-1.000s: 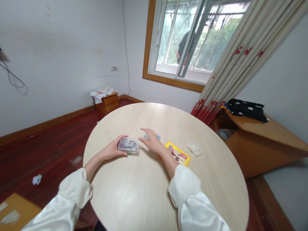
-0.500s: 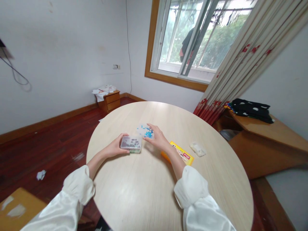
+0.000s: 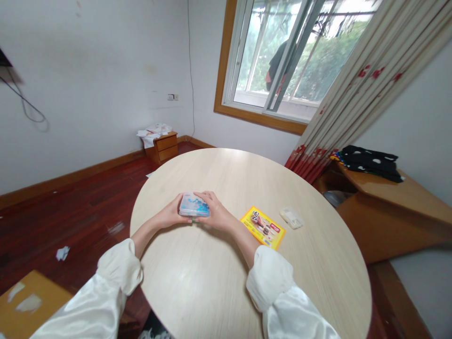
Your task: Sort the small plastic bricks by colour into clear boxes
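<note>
Both hands grip a small stack of clear plastic boxes (image 3: 194,205) above the left-middle part of the round wooden table (image 3: 197,282). Blue pieces show through the top box, and a bit of green peeks out at the bottom. My left hand (image 3: 171,213) is closed around the stack's left side. From the right, my right hand (image 3: 217,213) presses on the top and side with fingers bent round the edge. What lies in the lower boxes is mostly hidden.
A yellow printed box (image 3: 264,228) lies right of my right forearm. Beyond it is another clear plastic box (image 3: 291,218) with pale contents. Folded black cloth (image 3: 370,162) rests on a wooden desk at the right. A person (image 3: 277,66) shows through the window.
My right hand has brought the box of blue pieces left and down onto the box with dark pieces in my left hand. The yellow box is less covered by my arm.
</note>
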Demonstrator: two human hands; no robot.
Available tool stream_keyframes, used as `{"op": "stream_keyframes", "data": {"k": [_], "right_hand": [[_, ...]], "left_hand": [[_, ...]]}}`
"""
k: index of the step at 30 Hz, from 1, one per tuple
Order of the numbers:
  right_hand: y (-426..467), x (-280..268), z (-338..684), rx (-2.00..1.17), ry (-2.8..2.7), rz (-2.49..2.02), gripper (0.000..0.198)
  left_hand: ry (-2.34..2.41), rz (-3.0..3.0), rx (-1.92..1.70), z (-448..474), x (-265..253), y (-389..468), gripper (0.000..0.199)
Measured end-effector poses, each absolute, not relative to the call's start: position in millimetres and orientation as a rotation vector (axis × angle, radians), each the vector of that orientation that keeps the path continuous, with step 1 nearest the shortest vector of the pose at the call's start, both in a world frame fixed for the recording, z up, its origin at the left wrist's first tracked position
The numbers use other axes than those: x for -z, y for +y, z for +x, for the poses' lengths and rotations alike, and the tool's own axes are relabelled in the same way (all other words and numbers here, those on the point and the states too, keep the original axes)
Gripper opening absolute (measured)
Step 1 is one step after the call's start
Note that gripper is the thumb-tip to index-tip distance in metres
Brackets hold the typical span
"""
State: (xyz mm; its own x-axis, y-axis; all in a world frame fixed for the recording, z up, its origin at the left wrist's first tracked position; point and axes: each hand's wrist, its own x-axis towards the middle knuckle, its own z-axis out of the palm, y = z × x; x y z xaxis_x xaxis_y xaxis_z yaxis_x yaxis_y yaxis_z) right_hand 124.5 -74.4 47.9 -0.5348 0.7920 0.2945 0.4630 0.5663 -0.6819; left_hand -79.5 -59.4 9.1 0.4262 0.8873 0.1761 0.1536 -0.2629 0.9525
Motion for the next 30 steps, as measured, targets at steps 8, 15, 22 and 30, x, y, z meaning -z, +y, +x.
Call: {"op": "stream_keyframes", "data": {"k": [8,15,22,30], "right_hand": [[-75,-24,131,-0.931,-1.937,-0.93,0.116],[-77,-19,127,-1.241,-1.694,-0.892,0.115],[-80,-22,126,-1.333,-1.612,-0.832,0.11],[-80,-20,125,-1.299,-1.616,-0.842,0.11]], "left_hand": [[0.893,1.695,-0.938,-81,-9,-60,0.081],[0.899,1.676,-0.889,-82,-12,-61,0.076],[0.907,1.655,-0.866,-81,-16,-63,0.076],[0.898,1.674,-0.876,-83,-13,-61,0.075]]}}
